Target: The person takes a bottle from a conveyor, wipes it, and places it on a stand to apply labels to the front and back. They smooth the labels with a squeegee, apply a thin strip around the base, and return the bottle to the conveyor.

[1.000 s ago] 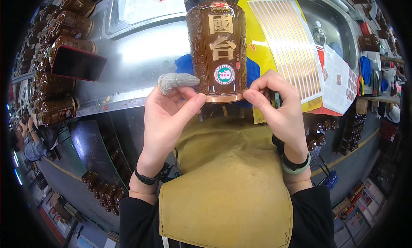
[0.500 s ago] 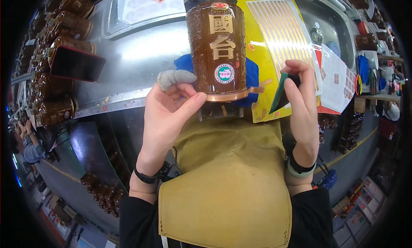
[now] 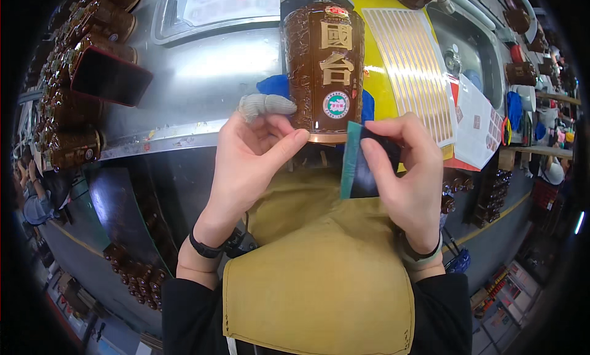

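Note:
A brown glazed bottle [image 3: 305, 78] with raised gold characters and a round green-and-white label lies on its side, its base toward me. A copper-gold strip [image 3: 326, 138] runs along the base edge. My left hand [image 3: 249, 155] is closed on the bottle's left base corner, the thumb pressing the strip's end. Grey finger covers [image 3: 267, 106] on it rest against the bottle's side. Pinched in my right hand [image 3: 410, 177] is a black squeegee [image 3: 365, 173] with a green edge, held upright by the base's right end. It hides the strip's right part.
A sheet of gold strips [image 3: 410, 72] lies on a yellow mat [image 3: 376, 44], right of the bottle. Beyond are printed papers [image 3: 476, 121] and a sink [image 3: 488, 44]. At left, a phone [image 3: 110, 75] leans against several brown bottles [image 3: 74, 149]. A tray [image 3: 163, 29] stands at the back.
The squeegee has moved left and turned upright, coming to the bottle's base. The bottle and my left hand have shifted slightly right. The strip's loose right end has gone out of sight behind the squeegee.

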Demonstrator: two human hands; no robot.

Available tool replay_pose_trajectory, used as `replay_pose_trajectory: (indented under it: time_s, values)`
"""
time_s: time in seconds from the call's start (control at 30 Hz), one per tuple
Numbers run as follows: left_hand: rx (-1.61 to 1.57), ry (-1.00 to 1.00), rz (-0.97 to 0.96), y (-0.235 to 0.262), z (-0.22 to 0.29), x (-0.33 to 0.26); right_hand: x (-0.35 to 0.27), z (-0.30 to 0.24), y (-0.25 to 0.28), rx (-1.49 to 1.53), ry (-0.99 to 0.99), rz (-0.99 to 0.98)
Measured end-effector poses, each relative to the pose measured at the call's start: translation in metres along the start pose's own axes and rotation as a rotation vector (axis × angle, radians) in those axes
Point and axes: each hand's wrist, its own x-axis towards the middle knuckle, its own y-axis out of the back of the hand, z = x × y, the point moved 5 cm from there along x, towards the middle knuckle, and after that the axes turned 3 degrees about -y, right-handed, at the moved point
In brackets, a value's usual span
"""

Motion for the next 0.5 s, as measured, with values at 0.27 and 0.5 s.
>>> replay_pose_trajectory:
  time_s: [0.27,0.5]
  values:
    - [-0.021,0.028,-0.004,0.002,-0.003,-0.001,0.013,0.033,0.026,-0.161,-0.143,0.101]
    - [-0.008,0.113,-0.024,0.007,0.000,0.000,0.017,0.009,-0.006,0.051,-0.132,-0.156]
